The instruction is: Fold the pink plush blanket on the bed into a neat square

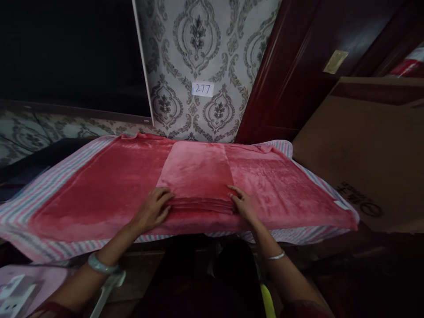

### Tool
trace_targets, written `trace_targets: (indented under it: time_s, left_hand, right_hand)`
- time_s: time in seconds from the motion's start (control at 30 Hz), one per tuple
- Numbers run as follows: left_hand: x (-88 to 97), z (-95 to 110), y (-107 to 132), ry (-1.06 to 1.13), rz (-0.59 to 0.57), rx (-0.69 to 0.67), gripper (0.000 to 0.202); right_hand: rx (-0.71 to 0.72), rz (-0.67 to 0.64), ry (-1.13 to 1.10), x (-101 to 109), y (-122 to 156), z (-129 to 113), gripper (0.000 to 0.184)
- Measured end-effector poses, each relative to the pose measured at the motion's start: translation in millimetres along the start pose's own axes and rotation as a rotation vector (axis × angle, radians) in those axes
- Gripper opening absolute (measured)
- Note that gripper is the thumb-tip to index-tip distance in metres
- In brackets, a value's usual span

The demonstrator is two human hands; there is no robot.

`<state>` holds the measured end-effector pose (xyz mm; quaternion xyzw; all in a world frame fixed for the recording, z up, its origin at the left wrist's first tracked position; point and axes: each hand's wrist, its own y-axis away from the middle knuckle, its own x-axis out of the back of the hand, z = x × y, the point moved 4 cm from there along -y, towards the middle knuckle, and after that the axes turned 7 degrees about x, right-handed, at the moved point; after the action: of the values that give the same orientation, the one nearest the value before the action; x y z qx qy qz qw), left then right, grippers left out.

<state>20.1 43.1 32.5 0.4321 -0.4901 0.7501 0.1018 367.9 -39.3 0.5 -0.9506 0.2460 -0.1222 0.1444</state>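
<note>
A red and pink plush blanket [92, 194] lies spread over a striped cloth [62, 165]. Its middle part is layered into a neat folded stack, and the near edges of several layers show. My left hand [154, 210] has curled fingers gripping the left end of those near layers. At the right end, my right hand [243, 204] pinches the same stack, fingers resting on its top edge and side. The undersides of both hands' grips are partly hidden.
A large dark screen [73, 57] stands at the back left. On the right are a dark red door [298, 62] and a big cardboard box [364, 154] beside the blanket. A paper numbered 277 [202, 88] is on the patterned wall. A white power strip [18, 296] lies lower left.
</note>
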Motion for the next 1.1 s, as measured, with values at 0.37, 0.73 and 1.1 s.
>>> trace_targets:
  time_s: [0.37,0.73,1.1]
  left_hand:
    - [1.1,20.4,-103.5,-0.087,-0.229,0.256,0.055]
    - [-52.6,16.8,-68.0,-0.188,-0.488,0.429,0.074]
    - [-55.3,11.8,-63.5,-0.177,-0.43,0.419,0.07]
  right_hand:
    - [0.387,-0.139,0.633,-17.9,-52.5,-75.0,0.046]
    - [0.226,-0.405,0.979,-69.6,-7.4,-36.1,0.062]
    - [0.296,-0.325,0.971,-73.0,-5.4,-34.4,0.056]
